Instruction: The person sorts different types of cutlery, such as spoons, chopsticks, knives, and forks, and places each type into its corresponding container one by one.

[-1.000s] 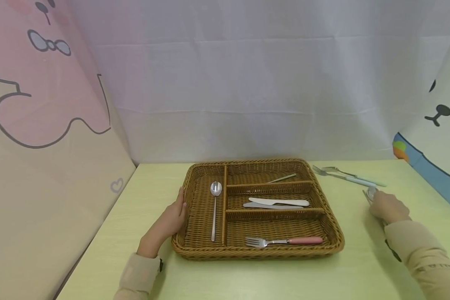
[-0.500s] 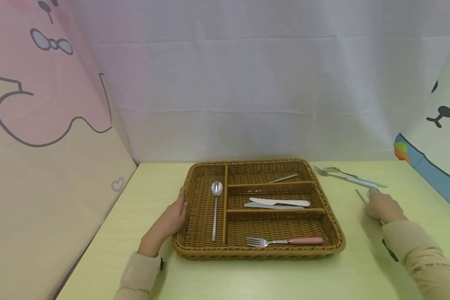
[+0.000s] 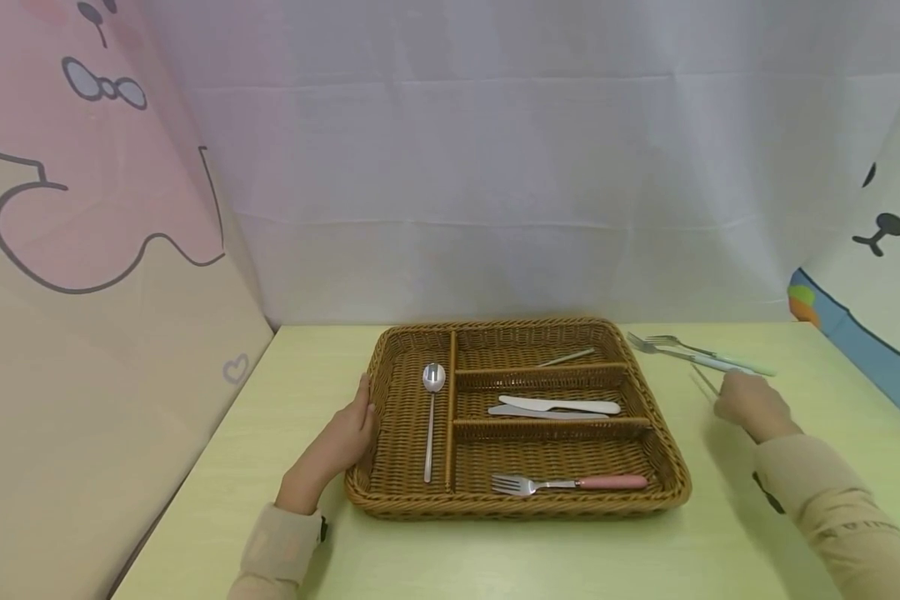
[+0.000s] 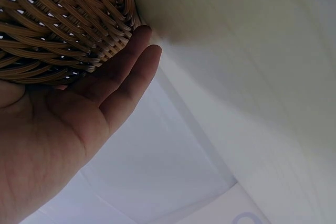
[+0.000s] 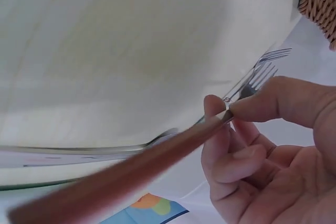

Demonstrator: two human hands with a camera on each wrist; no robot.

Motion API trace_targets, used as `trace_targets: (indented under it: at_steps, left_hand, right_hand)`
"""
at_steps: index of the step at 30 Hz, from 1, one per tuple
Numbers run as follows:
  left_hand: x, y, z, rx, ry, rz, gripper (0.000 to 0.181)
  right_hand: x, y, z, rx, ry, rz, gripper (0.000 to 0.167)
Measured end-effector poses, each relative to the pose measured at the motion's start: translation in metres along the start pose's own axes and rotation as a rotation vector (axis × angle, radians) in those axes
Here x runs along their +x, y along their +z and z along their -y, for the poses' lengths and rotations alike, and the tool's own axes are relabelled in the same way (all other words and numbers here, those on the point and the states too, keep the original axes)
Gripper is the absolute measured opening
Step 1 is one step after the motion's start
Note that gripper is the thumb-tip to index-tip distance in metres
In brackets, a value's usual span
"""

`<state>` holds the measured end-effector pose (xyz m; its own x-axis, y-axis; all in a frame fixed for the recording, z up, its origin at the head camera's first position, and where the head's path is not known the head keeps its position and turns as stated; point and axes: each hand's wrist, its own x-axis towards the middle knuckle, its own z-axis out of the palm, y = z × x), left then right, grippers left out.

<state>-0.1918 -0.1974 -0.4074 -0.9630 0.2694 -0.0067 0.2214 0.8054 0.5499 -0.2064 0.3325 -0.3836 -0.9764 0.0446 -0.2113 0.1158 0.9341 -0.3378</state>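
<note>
A brown wicker cutlery tray (image 3: 570, 504) stands mid-table. My left hand (image 3: 342, 437) rests against its left side, fingers extended along the wicker wall (image 4: 58, 40). To the right of the tray, my right hand (image 3: 753, 404) pinches a piece of cutlery with a reddish handle (image 5: 142, 174) between thumb and fingers. A thin length of this piece (image 3: 705, 380) sticks out toward the upper left; its head's kind cannot be made out. Just beyond lie a pale-blue-handled fork (image 3: 708, 362) and a green-handled fork (image 3: 757, 367).
Inside the tray are a silver spoon (image 3: 430, 433), a white knife (image 3: 570, 405) over a grey knife (image 3: 532, 412), a pink-handled fork (image 3: 611, 482) and a thin greenish piece (image 3: 567, 357). Dividers split the tray. A white curtain (image 3: 450, 167) hangs behind the pale yellow table (image 3: 495, 558).
My right hand has moved slightly left and away from me with the piece of cutlery, which now points further left. A shiny rounded end beside that hand is now hidden. My left hand stays put.
</note>
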Motion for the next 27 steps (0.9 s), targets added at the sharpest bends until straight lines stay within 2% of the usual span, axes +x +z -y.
trace_targets:
  at_steps: [6,11,14,16,27]
  left_hand:
    - [0.001,0.001,0.002,0.01,0.0,-0.001,0.057]
    - [0.0,0.001,0.002,0.013,0.002,-0.005,0.057]
    - [0.001,0.001,0.002,-0.001,-0.001,-0.003,0.057]
    - [0.0,0.001,0.002,-0.006,0.001,0.0,0.057]
    - [0.001,0.002,0.003,0.0,0.004,-0.01,0.056]
  right_hand:
    - [0.001,-0.007,0.014,0.009,-0.011,-0.003,0.028]
    - [0.002,-0.013,0.025,-0.007,-0.002,-0.028,0.007]
    - [0.003,-0.015,0.031,-0.03,-0.02,-0.055,0.028]
    - [0.004,-0.015,0.035,-0.036,-0.033,-0.078,0.031]
    - [0.007,-0.019,0.06,-0.003,-0.143,-0.156,0.031]
